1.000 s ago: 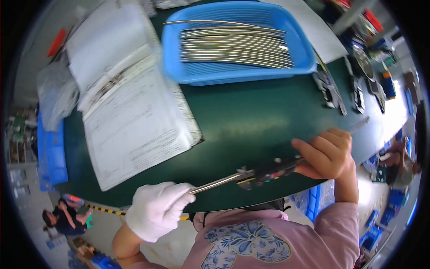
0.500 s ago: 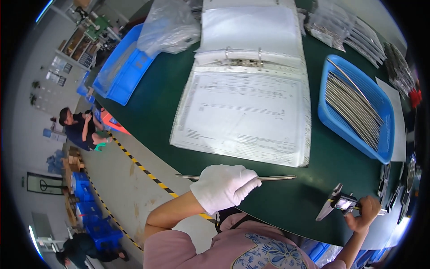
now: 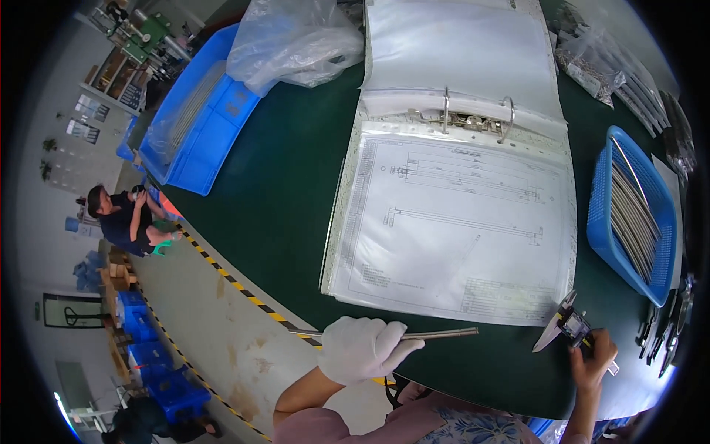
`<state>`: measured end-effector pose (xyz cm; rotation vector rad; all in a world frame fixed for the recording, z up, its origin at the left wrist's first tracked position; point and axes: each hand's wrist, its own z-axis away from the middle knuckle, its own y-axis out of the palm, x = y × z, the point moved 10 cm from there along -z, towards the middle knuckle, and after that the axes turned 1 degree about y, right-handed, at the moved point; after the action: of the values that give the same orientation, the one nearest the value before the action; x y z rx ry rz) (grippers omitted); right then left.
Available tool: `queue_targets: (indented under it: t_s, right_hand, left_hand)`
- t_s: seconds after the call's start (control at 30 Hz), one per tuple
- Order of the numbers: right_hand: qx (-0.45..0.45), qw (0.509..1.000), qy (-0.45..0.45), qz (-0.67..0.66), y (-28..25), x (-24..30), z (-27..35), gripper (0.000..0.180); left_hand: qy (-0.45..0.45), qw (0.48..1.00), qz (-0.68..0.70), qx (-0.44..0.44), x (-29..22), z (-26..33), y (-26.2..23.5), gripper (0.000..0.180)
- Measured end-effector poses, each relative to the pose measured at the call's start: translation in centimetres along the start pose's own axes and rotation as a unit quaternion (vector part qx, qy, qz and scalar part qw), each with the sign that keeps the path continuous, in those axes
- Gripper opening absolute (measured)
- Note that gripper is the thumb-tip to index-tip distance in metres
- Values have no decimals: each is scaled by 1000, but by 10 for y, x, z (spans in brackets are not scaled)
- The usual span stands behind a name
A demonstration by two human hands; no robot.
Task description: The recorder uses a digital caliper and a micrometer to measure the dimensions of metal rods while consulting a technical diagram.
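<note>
- Left hand (image 3: 364, 348): gloved in white, fingers curled closed around a thin metal rod (image 3: 436, 335); the rod lies nearly level, one end projecting past the fingertips toward the right hand, the other emerging behind the wrist.
- Right hand (image 3: 592, 360): bare, closed on a digital caliper (image 3: 568, 325), whose jaws point up and away from the hand, resting on the green worktop (image 3: 281, 185).
- Open ring binder (image 3: 458, 214): just beyond both hands, showing a technical drawing.
- Blue basket (image 3: 629, 214): beyond the right hand, filled with similar rods.
</note>
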<state>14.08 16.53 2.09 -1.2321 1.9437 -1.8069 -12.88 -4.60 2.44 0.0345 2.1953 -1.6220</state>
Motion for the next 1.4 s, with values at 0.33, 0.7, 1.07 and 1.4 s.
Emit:
queue_targets:
  t_s: [0.33,0.7,1.07,1.4]
  right_hand:
    - [4,999,33,41,2,2,8,44]
    - [29,998,-12,55,7,7,-5,46]
    - [44,996,25,72,11,-4,9,46]
    - [44,997,20,58,12,-1,3,45]
  left_hand:
    - [10,998,52,-22,-1,-2,-3,30]
    - [-9,999,44,-28,0,3,-7,34]
    - [-24,997,75,-3,5,9,-3,33]
    - [-25,997,67,-17,5,5,-2,35]
